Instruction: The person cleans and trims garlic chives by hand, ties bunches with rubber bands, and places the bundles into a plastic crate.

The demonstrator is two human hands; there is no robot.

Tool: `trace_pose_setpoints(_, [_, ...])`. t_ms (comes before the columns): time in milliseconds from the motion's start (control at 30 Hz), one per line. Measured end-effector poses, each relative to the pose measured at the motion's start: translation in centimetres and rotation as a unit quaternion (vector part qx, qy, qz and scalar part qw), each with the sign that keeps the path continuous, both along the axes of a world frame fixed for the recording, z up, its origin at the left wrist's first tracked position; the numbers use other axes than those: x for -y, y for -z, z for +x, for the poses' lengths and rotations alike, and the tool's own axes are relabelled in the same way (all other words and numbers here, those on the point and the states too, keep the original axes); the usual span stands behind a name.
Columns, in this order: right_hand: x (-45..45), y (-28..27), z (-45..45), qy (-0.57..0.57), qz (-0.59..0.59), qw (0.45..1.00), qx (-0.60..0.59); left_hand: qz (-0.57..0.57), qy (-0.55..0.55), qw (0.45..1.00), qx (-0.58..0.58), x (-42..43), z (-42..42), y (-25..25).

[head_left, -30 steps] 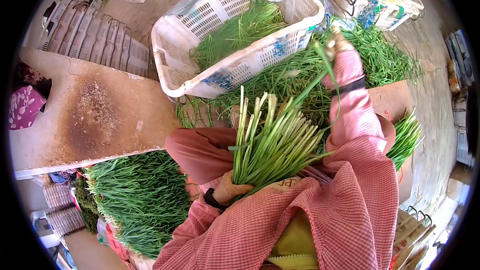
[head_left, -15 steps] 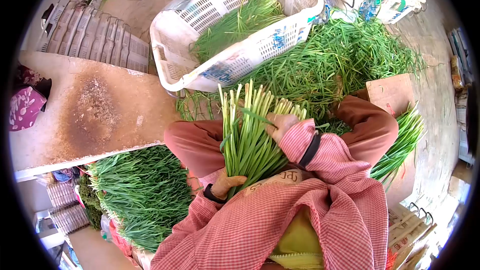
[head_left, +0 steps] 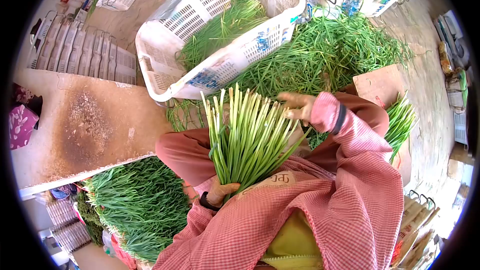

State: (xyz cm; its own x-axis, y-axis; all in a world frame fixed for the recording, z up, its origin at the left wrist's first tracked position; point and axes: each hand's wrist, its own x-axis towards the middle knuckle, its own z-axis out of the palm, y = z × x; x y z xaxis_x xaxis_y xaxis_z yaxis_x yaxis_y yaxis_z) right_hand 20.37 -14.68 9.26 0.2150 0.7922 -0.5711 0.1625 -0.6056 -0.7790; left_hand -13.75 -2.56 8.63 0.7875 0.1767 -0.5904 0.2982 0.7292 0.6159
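Note:
My left hand [head_left: 221, 192] is wrapped round the lower, leafy part of a bunch of garlic chives [head_left: 248, 142]. The pale stem ends fan out upward, away from my body. To the right of those ends, my right hand [head_left: 298, 106] has its fingers apart and holds nothing; its fingertips are close to the outer stems, and whether they touch I cannot tell. Beyond the bunch lies a loose heap of green leaves [head_left: 345, 50] on the floor. Dense stacked chives [head_left: 140, 205] fill the space at my left.
A white plastic basket [head_left: 167, 90] with greens inside stands ahead. At the left is a stained board [head_left: 125, 115], with stacked crates [head_left: 80, 52] behind it. More chives [head_left: 401, 125] lie by my right knee, near a cardboard piece [head_left: 377, 86]. Another white basket [head_left: 380, 2] stands at the far right.
My right hand has left the bunch, moving right and upward with its fingers opening. The stems have spread wider in my left hand. The view has shifted slightly.

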Motion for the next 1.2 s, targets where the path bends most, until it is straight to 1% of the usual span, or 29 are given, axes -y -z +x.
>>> trace_pose_setpoints(67, [-0.6,2.1,-0.9,0.047,0.018,0.999,0.011,0.019,0.017,1.0,-0.001,-0.1,0.3,-0.3])
trace_pose_setpoints(100, [-1.5,2.9,0.5,0.278,-0.117,0.943,-0.138,0.037,0.031,0.999,-0.006,0.0,0.2,-0.4])
trace_pose_setpoints(133, [-2.2,0.2,2.0,0.391,-0.207,0.893,-0.088,0.037,0.03,0.999,-0.009,0.0,-0.1,-0.4])
trace_pose_setpoints(167, [-2.9,-2.4,3.5,0.511,-0.273,0.814,-0.039,0.032,0.028,0.999,-0.013,0.0,-0.4,-0.2])
trace_pose_setpoints(200, [1.0,4.2,6.9,0.445,-0.03,0.886,0.128,0.027,0.027,0.999,-0.015,0.0,-0.5,0.0])
trace_pose_setpoints(267, [0.4,-1.2,6.4,0.569,0.061,0.818,-0.048,0.049,0.014,0.999,-0.012,0.2,-0.1,-0.5])
trace_pose_setpoints(300, [-0.7,-3.6,4.6,0.526,-0.065,0.848,-0.014,0.07,0.003,0.997,-0.011,0.3,0.3,-0.6])
trace_pose_setpoints(333, [-0.8,-3.7,1.7,0.282,-0.011,0.958,0.055,0.068,0.003,0.998,-0.015,0.4,0.3,-0.8])
trace_pose_setpoints(367, [-1.4,-7.2,-2.0,0.114,-0.048,0.983,0.132,0.059,-0.003,0.998,-0.023,0.6,0.4,-0.8])
trace_pose_setpoints(400, [-2.2,-5.1,-3.7,-0.026,-0.049,0.986,0.158,0.051,-0.01,0.998,-0.027,0.6,0.7,-0.8])
trace_pose_setpoints(433, [-3.0,-2.3,-4.7,-0.168,-0.048,0.967,0.183,0.052,-0.013,0.998,-0.024,0.8,1.0,-0.9])
trace_pose_setpoints(467, [-2.8,-1.0,-4.4,-0.174,-0.043,0.966,0.187,0.071,-0.017,0.997,-0.023,1.0,1.3,-1.2])
trace_pose_setpoints(533, [-2.5,0.6,-3.5,-0.33,-0.015,0.851,0.408,0.096,-0.034,0.994,-0.03,1.3,1.4,-1.9])
trace_pose_setpoints(567, [-5.2,-1.6,-1.4,-0.252,-0.231,0.849,0.402,0.1,-0.046,0.993,-0.034,1.3,1.2,-1.9])
trace_pose_setpoints(600, [-3.8,-0.4,0.7,0.086,-0.165,0.92,0.344,0.124,-0.044,0.991,-0.037,1.3,0.8,-1.9])
trace_pose_setpoints(633, [-2.4,0.8,2.9,0.393,0.05,0.878,0.268,0.148,-0.039,0.987,-0.037,1.4,0.9,-1.8])
trace_pose_setpoints(667, [-2.8,-1.2,3.6,0.393,0.172,0.866,0.256,0.112,-0.063,0.991,-0.035,1.6,1.5,-2.4])
trace_pose_setpoints(700, [-2.7,-2.8,2.9,0.384,0.1,0.891,0.221,0.115,-0.067,0.991,-0.033,1.4,1.7,-2.2])
trace_pose_setpoints(733, [-2.8,-3.2,0.8,0.277,0.242,0.911,0.187,0.126,-0.049,0.99,-0.046,1.5,1.5,-1.9])
trace_pose_setpoints(767, [-3.2,-5.4,-1.5,0.095,0.286,0.873,0.385,0.138,-0.028,0.988,-0.057,1.6,1.4,-1.6])
trace_pose_setpoints(800, [-4.2,-5.3,-3.8,-0.091,0.164,0.797,0.574,0.141,-0.035,0.988,-0.049,1.7,1.7,-1.5])
trace_pose_setpoints(833, [-5.3,-5.9,-6.2,-0.174,0.107,0.821,0.533,0.141,-0.035,0.988,-0.047,1.8,1.9,-1.6])
trace_pose_setpoints(867, [-5.9,-5.6,-6.1,-0.173,0.107,0.821,0.534,0.157,-0.021,0.986,-0.041,1.8,2.0,-1.8])
trace_pose_setpoints(933, [-8.9,-3.8,-4.2,-0.169,-0.031,0.874,0.454,0.177,-0.01,0.984,-0.033,1.9,2.0,-2.2])
trace_pose_setpoints(1033, [-13.1,-1.7,-1.9,-0.162,-0.233,0.906,0.313,0.139,-0.043,0.989,-0.001,1.9,1.3,-2.6])
trace_pose_setpoints(1067, [-10.6,-4.5,-0.1,-0.228,-0.187,0.708,0.642,0.112,-0.042,0.993,-0.01,1.9,1.1,-2.9])
trace_pose_setpoints(1133, [-7.9,-3.6,5.8,-0.046,-0.251,0.792,0.554,0.089,-0.037,0.995,-0.011,1.7,0.8,-2.8])
trace_pose_setpoints(1167, [-6.5,-4.4,5.1,0.102,-0.232,0.757,0.602,0.066,-0.037,0.997,0.002,1.6,0.5,-2.3])
trace_pose_setpoints(1200, [-5.7,-5.0,4.5,0.081,-0.192,0.78,0.59,0.042,-0.035,0.998,0.015,1.4,0.5,-1.9])
